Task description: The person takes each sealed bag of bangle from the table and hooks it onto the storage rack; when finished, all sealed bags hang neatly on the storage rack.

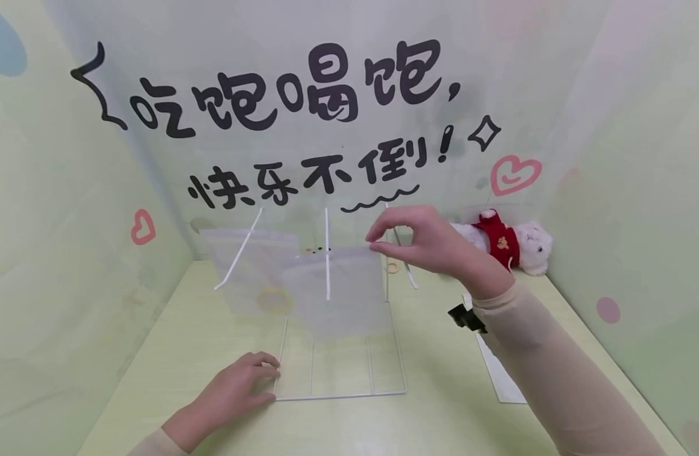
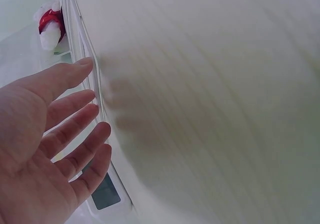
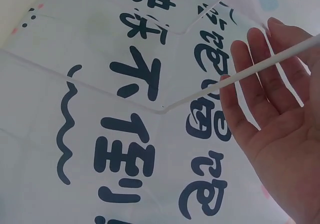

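A white wire rack (image 1: 341,397) stands on the table, three angled prongs (image 1: 328,272) rising from it. My right hand (image 1: 426,240) pinches the upper right corner of a translucent plastic bag (image 1: 338,297), which spreads behind the middle prong. Another translucent bag (image 1: 241,259) overlaps it at the left, behind the left prong. In the right wrist view a prong (image 3: 240,76) crosses in front of my right hand (image 3: 280,94). My left hand (image 1: 229,389) rests at the left side of the rack's base, fingertips right at the wire. The left wrist view shows its fingers spread and relaxed.
A white plush toy (image 1: 534,247) in a red top lies at the back right. A flat white sheet (image 1: 506,380) lies on the table, partly hidden beneath my right forearm. Printed cloth walls (image 1: 628,190) enclose the table at the back and sides.
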A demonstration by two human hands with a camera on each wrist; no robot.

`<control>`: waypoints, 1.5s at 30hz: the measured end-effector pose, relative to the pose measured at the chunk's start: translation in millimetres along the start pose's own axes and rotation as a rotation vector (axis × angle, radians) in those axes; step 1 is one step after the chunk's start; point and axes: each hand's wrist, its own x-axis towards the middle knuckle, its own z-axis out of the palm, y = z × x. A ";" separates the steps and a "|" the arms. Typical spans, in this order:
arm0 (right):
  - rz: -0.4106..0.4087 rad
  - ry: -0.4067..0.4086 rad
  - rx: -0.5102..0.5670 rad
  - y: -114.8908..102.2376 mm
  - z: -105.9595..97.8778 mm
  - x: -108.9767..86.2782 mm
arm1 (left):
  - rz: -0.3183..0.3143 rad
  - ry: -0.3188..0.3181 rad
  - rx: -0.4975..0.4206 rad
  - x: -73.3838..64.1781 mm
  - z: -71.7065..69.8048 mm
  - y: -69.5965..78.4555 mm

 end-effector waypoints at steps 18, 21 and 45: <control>0.246 0.205 -0.096 52.5 -21.1 -88.8 | 0.000 0.009 0.009 -1.2 -9.2 -7.5; 0.303 0.191 -0.110 65.7 -22.4 -109.1 | -0.004 0.004 0.001 -0.8 -7.6 -8.1; 0.610 0.151 -0.336 158.5 -43.4 -262.3 | -0.019 -0.019 -0.010 1.2 1.4 -2.5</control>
